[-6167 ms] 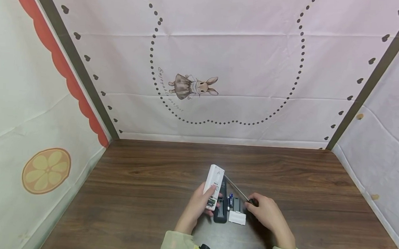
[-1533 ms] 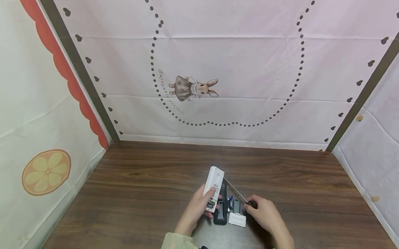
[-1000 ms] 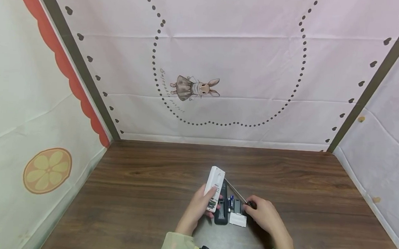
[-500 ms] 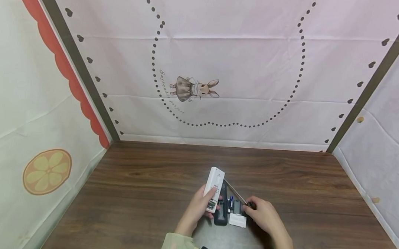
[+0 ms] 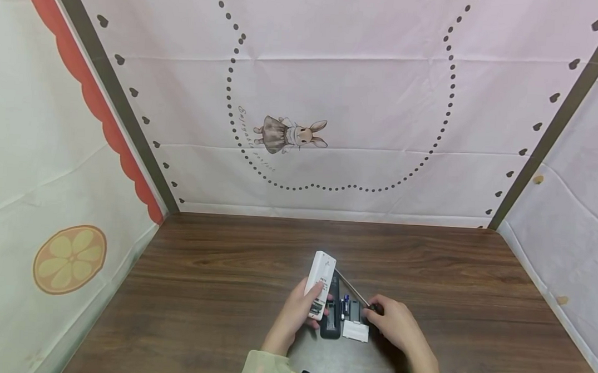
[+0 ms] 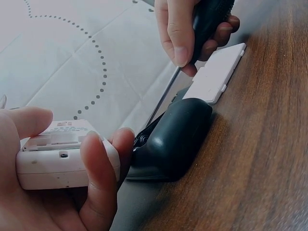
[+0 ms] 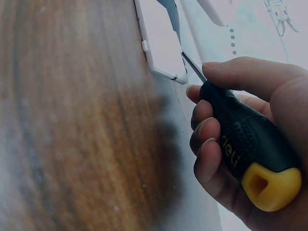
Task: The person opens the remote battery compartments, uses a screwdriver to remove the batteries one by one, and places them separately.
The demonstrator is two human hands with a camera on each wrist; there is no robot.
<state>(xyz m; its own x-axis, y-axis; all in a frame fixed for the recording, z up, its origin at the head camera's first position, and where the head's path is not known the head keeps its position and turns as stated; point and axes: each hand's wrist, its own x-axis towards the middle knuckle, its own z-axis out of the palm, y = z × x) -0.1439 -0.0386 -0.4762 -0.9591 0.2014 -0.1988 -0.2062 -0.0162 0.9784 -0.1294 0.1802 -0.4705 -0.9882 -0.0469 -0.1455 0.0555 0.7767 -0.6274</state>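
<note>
My left hand (image 5: pixel 292 311) grips a white remote control (image 5: pixel 322 268), thumb on its back. Its battery compartment is uncovered at the near end, as the left wrist view shows. My right hand (image 5: pixel 398 324) holds a screwdriver (image 7: pixel 240 132) with a black and yellow handle, and the thin metal shaft (image 5: pixel 353 287) slants up and left. In the head view the shaft's far end meets the white remote's right edge. A black remote control (image 5: pixel 330 328) lies on the table beside the white one, partly hidden by it, its back cover off too.
Right of the black remote lie blue-and-silver batteries (image 5: pixel 345 306), a dark battery cover (image 5: pixel 355 309) and a white battery cover (image 5: pixel 355 331). The wooden table (image 5: pixel 225 261) is bounded by a printed cloth (image 5: pixel 373 100) behind and at both sides.
The right hand has shifted very slightly left with the screwdriver. The left hand keeps the white remote in the same place, and the things on the table have not moved.
</note>
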